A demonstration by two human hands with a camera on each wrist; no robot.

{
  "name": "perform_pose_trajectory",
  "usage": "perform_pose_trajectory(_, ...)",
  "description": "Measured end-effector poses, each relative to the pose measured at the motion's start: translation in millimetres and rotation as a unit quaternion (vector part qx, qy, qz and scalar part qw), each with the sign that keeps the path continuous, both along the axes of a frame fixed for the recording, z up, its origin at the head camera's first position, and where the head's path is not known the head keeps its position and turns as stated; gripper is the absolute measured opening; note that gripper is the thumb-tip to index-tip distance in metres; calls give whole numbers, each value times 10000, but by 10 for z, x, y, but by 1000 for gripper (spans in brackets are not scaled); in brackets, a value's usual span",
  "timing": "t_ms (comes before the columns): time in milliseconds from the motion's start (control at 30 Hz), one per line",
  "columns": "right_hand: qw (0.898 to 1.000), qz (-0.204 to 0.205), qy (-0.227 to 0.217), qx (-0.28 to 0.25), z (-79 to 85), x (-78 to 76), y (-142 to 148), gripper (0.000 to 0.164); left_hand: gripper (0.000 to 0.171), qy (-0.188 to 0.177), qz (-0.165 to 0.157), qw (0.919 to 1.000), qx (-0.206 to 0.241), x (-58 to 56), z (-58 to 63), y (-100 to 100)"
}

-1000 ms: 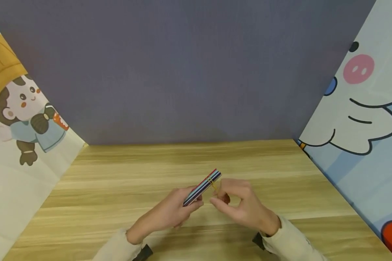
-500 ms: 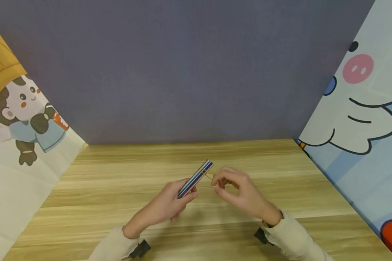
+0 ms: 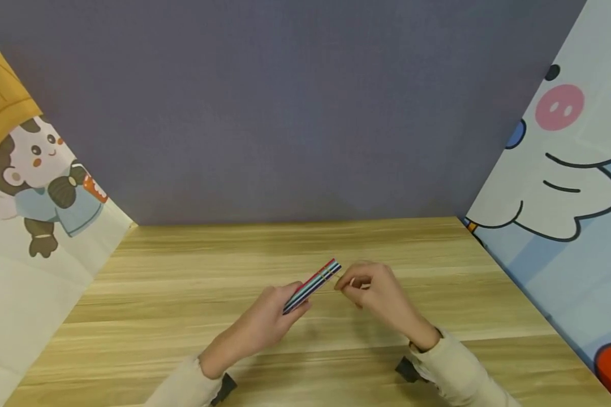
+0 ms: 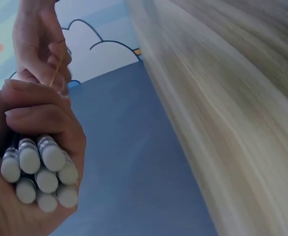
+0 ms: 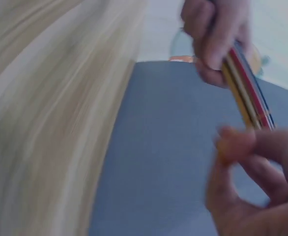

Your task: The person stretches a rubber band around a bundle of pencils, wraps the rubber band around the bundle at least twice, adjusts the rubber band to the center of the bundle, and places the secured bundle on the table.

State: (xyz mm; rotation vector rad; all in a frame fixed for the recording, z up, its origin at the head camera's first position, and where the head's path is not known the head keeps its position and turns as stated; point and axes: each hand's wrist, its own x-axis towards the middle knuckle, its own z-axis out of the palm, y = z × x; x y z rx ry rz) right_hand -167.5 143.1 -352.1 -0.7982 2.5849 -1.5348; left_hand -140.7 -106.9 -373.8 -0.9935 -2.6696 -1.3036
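Curled around a bundle of several striped pencils (image 3: 312, 286), my left hand (image 3: 271, 315) holds it tilted up to the right above the table. White eraser ends (image 4: 46, 180) stick out of the fist in the left wrist view. A thin yellow rubber band (image 4: 58, 69) loops round the bundle near its far end and stretches away from it. My right hand (image 3: 379, 291) pinches the pulled part of the band between thumb and fingers, just right of the pencils. In the right wrist view, red, yellow and dark pencil sides (image 5: 246, 88) show beyond the blurred right fingers.
Both hands are over a wood-grain table (image 3: 183, 282). A grey panel (image 3: 295, 113) rises along its back edge. Cartoon-printed walls (image 3: 580, 198) flank it on the left and right.
The pencil bundle shifted up and left, then back to the right and slightly down, turning a little. My right fingers drew closer together on the stretched rubber band.
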Motion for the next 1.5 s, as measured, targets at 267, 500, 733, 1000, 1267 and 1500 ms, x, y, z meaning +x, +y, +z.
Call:
perform_pose_trajectory(267, 8929, 3074, -3062, -1202, -82, -202, 182, 12, 10, 1635, 65, 9802, -1113, 154, 44, 86)
perform_pose_trajectory(500, 8994, 3412, -2716, -297, -148, -236, 204, 19, 12, 1784, -111, 9704, -1625, 230, 37, 104)
perform_pose_trajectory(733, 9620, 2098, -941, 1472, -40, -107, 169, 12, 13, 1411, -6, 9543, -2633, 261, 4, 94)
perform_pose_trajectory(1000, 9191, 627, 1861, 3416, -10, 339, -71, 22, 30, 1661, 498, 9250, -3380, 399, -94, 183)
perform_pose_trajectory(1267, 8938, -68, 2765, 3530, -92, 436, -237, 13, 29, 1430, 1207, 9188, -3475, 482, -94, 223)
perform_pose_trajectory(1500, 9049, 151, 2706, 3283, -16, 496, -287, 24, 32, 2022, 1598, 8865, -3842, 412, -135, 154)
